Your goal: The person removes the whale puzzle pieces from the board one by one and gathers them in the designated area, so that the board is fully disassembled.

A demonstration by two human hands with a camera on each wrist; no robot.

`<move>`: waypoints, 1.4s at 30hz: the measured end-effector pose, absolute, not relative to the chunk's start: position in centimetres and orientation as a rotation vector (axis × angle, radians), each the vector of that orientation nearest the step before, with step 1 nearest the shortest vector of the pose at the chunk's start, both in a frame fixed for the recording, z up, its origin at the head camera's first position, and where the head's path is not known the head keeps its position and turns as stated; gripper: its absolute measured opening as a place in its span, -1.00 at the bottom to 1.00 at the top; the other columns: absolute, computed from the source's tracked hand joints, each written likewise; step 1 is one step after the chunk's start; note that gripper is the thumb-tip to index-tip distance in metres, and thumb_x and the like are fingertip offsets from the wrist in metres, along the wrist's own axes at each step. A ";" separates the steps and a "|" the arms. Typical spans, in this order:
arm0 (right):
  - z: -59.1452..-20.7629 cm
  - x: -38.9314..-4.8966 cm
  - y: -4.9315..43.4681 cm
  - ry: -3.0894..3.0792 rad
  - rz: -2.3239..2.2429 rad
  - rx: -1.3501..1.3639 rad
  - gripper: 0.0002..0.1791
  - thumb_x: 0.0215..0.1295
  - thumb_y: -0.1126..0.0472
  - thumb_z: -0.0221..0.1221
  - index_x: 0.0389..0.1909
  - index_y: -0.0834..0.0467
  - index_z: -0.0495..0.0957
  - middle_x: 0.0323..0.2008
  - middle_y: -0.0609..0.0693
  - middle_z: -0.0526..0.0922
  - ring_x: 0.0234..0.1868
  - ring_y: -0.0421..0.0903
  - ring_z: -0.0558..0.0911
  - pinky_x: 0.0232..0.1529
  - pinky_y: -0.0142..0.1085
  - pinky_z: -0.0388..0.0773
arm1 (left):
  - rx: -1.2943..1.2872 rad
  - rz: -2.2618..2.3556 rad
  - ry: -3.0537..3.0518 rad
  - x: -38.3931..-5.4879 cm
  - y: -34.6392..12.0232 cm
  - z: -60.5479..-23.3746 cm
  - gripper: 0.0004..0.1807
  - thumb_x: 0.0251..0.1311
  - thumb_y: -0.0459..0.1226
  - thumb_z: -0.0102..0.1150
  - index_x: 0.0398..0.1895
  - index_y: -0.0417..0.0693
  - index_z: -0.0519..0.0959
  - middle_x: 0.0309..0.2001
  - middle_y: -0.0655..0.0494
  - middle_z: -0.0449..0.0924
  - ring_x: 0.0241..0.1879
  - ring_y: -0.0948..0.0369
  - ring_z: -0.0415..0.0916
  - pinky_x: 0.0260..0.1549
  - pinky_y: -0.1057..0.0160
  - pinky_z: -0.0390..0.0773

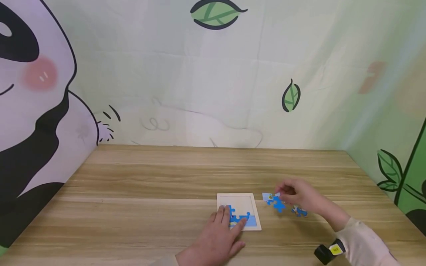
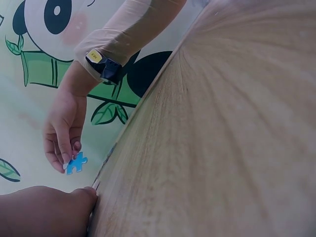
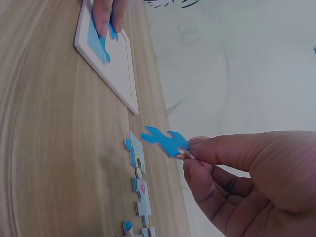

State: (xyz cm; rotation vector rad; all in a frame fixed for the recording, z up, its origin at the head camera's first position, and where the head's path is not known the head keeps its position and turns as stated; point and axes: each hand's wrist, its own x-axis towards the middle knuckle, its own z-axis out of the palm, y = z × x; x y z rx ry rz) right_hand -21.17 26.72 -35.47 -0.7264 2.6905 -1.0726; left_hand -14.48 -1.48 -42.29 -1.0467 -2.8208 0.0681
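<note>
My right hand pinches a blue jigsaw piece between thumb and fingertips, raised above the table to the right of the puzzle frame. The pale wooden puzzle frame lies flat, with several blue pieces set in its lower part. Spread over the frame's lower left, my left hand rests with its fingers fairly straight, its fingertips touching the pieces there. In the right wrist view, loose pieces lie on the table beneath the held one.
A small cluster of loose pieces lies right of the frame, beneath the right forearm. The wood-grain table meets a printed backdrop at its rear edge. A black device with a yellow label sits on the right wrist.
</note>
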 end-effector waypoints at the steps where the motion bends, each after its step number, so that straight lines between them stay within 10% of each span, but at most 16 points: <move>1: -35.5 -21.1 26.8 2.678 -1.081 -0.716 -0.85 0.27 0.39 0.15 -0.18 0.37 0.54 -0.37 0.07 0.60 -0.45 -0.31 0.51 -0.45 -0.38 0.57 | -1.047 0.070 -2.817 -14.5 -1.5 -42.3 -0.38 0.38 0.22 -0.29 0.43 0.27 0.22 0.29 -0.35 0.31 0.31 -0.16 0.31 0.24 0.01 0.39; 42: -38.4 -21.2 28.5 2.662 -1.008 -0.627 -0.87 0.25 0.37 0.18 -0.22 0.35 0.54 -0.50 -0.02 0.54 -0.57 -0.29 0.46 -0.55 -0.41 0.48 | -1.043 0.092 -2.820 -14.4 -1.5 -42.2 -0.37 0.39 0.22 -0.34 0.45 0.29 0.19 0.31 -0.34 0.29 0.33 -0.15 0.29 0.24 0.00 0.40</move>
